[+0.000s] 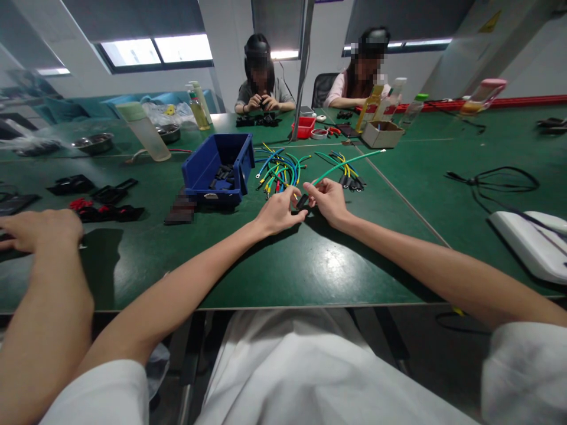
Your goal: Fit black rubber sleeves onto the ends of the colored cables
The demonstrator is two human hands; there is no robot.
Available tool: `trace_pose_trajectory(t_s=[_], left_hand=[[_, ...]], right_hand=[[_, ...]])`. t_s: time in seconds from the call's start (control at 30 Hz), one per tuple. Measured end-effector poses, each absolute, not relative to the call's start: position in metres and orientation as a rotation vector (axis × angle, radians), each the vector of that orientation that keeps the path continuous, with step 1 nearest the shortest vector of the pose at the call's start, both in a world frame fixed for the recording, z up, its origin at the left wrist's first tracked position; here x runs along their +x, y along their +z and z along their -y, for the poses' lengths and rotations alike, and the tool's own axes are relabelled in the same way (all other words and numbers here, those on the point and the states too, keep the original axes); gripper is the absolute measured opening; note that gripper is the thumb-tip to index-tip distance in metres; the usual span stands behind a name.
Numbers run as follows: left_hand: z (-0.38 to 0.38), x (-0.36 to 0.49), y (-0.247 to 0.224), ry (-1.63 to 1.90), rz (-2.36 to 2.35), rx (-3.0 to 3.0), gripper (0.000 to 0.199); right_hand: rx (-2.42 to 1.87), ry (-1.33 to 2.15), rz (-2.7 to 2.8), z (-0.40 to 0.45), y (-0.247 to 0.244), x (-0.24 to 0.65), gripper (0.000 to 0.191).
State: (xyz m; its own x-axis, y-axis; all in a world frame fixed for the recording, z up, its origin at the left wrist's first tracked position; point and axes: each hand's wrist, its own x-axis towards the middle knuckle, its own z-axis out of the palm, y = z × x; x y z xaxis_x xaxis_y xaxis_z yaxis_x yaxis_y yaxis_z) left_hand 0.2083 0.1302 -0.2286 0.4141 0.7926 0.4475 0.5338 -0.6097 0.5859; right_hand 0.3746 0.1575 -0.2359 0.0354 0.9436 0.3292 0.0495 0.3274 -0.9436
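Note:
Over the green table, my right hand [330,203] pinches a green wire [349,165] near its lower end. The wire slants up and to the right from my fingers. A short black sleeve [302,201] sits at that lower end, between both hands. My left hand [279,211] is closed around the sleeve with thumb and fingers, some of them hidden. Just beyond my hands lies a loose pile of blue, green and yellow wires [283,168]. To its right are several wires with black sleeves [352,182]. A blue bin [215,196] holding small black pieces stands left of the pile.
A co-worker's arm [53,265] reaches in at the left, near black and red parts [110,212]. Two people sit across the table. Bottles [144,133], a red tray [303,127] and a small box [381,136] stand farther back. A white device [531,242] with a black cable lies right.

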Motion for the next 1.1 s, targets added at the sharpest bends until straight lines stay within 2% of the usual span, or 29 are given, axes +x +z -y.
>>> trace_pose_trajectory(t_s=[0.27,0.4,0.77,1.1], left_hand=[[-0.118,0.214,-0.227,0.912,-1.314,2.559,0.017],[-0.118,0.214,-0.227,0.931,-1.311,2.538,0.015],[-0.136,0.215,-0.237,1.181,-1.237,1.952,0.011],[-0.143,0.214,-0.239,1.072,-0.927,1.590,0.018]], right_hand=[[-1.037,0.901,1.372,-0.155,-0.235,0.376,0.042],[-1.050,0.923,1.343,-0.156,-0.237,0.377,0.043],[-0.992,0.927,1.430,-0.160,-0.240,0.377,0.042],[-0.937,0.909,1.590,-0.153,-0.235,0.377,0.059]])
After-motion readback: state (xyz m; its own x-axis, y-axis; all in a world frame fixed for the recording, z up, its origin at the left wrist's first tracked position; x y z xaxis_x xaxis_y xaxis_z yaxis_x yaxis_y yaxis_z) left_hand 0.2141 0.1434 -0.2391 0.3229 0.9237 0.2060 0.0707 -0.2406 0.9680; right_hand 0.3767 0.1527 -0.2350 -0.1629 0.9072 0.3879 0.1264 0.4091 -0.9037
